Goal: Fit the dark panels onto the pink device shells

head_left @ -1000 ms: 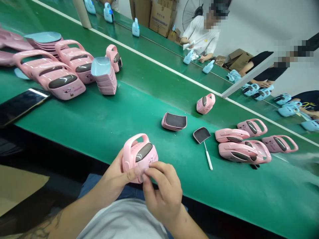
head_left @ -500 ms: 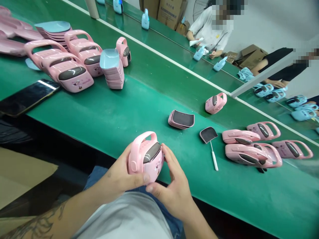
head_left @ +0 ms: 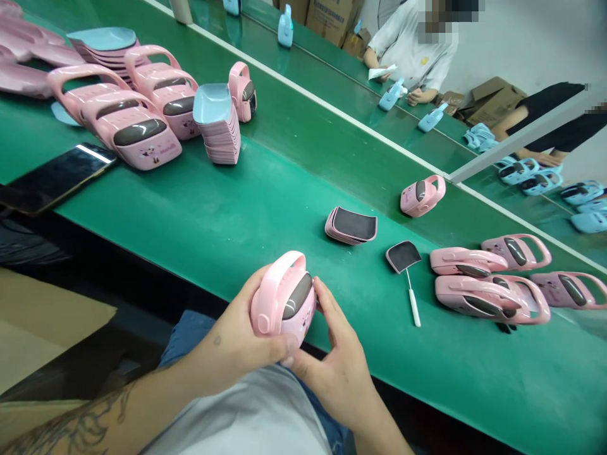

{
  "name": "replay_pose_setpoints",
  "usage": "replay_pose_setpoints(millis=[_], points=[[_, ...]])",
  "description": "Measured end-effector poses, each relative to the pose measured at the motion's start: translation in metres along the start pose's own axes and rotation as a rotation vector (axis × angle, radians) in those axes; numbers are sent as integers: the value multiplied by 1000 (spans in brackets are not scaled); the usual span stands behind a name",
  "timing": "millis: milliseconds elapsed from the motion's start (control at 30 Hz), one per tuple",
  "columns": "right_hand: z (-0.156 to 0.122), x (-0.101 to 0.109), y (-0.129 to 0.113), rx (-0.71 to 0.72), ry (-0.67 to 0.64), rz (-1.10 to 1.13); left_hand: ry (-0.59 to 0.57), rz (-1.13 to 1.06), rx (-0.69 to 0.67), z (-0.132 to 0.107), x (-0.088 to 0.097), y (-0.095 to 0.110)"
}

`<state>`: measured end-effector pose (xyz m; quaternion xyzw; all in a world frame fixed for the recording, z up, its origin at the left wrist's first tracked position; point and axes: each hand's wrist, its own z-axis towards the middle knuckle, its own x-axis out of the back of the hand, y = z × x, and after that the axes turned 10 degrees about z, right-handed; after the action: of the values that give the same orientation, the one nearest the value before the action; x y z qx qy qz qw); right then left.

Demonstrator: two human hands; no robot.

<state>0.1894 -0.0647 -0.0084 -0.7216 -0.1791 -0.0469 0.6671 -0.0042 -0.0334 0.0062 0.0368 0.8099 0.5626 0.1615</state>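
Close to the table's near edge, both my hands hold a pink plastic case [head_left: 284, 303] with a carry handle, a dark glossy window and a small printed figure. My left hand [head_left: 246, 328] wraps its left side, thumb along the lower front. The fingers of my right hand [head_left: 336, 347] press its right side, and the thumb meets the bottom front. To the right lie a dark-faced pink panel [head_left: 403, 256] and a thin tool with a white handle [head_left: 414, 308], possibly a screwdriver. A stack of similar panels [head_left: 351, 225] sits just beyond my hands.
More pink cases [head_left: 490, 294] stand at the right, others [head_left: 147, 142] at the left beside a stack of curved panels [head_left: 220, 142] and a phone [head_left: 61, 177]. Across the white divider [head_left: 332, 107], a person in a white shirt [head_left: 415, 44] works among blue cases [head_left: 391, 95].
The view has shifted a little, so most of the table's things appear further right. The pink case is turned slightly in my hands, with both still around it.
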Motion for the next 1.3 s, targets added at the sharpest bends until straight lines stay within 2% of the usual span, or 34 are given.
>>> replay_pose_setpoints(millis=[100, 300, 600, 867, 933, 1067, 1300], points=[[0, -1, -2, 20, 18, 33, -3, 40, -20, -1, -1, -1], [-2, -1, -7, 45, 51, 22, -42, -25, -30, 0, -6, -2], [-3, -4, 9, 78, 78, -39, -38, -72, 26, 7, -10, -4], [8, 28, 2, 264, -58, -192, -175, -91, 22, 26, -1, 6], [10, 33, 0, 298, -84, -192, -171, -111, 8, 28, -2, 5], [15, 36, -3, 283, -94, -195, -162, -143, 32, 29, -7, -1], [25, 45, -12, 264, -186, -113, -174, -134, 52, 31, -11, -2]])
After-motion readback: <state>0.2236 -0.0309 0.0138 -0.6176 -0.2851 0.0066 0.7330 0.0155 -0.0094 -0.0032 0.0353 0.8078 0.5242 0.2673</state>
